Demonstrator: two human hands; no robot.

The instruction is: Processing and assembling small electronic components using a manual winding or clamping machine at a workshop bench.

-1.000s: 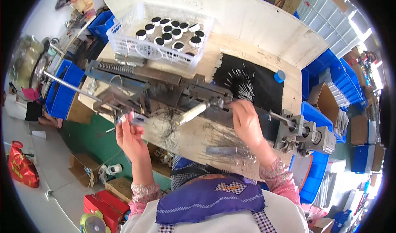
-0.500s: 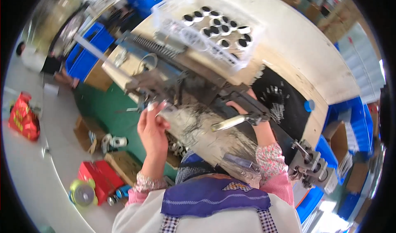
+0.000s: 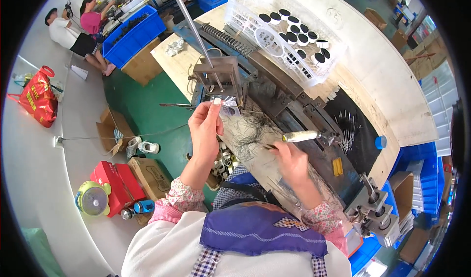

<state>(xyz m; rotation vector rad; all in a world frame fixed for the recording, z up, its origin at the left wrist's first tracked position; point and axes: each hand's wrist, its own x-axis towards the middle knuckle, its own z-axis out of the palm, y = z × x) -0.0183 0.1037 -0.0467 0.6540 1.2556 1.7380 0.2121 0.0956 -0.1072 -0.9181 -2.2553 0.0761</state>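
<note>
At the left end of a long metal bench machine (image 3: 289, 103), my left hand (image 3: 205, 130) is raised with thumb and fingers pinched together. A small pale bit shows at its fingertips; I cannot make out what it is. Just beyond them stands a metal frame block (image 3: 218, 76) with a slanting rod (image 3: 192, 24) and a shiny clear piece (image 3: 229, 105). My right hand (image 3: 293, 166) hovers over the worn work surface, fingers closed, a small dark tip showing at them. Close above it is a lever with a pale handle (image 3: 300, 136), which the hand does not hold.
Behind the machine, a white plastic basket (image 3: 338, 51) holds several white, black-topped round parts. Thin metal pins (image 3: 348, 135) lie on a black mat beside a blue cap (image 3: 380, 142). A yellow piece (image 3: 337, 166) rests on the machine. Two people work at far left.
My right hand has left the machine's bar and come nearer to me, below the lever. My left hand stays pinched by the frame block. The whole view has shifted.
</note>
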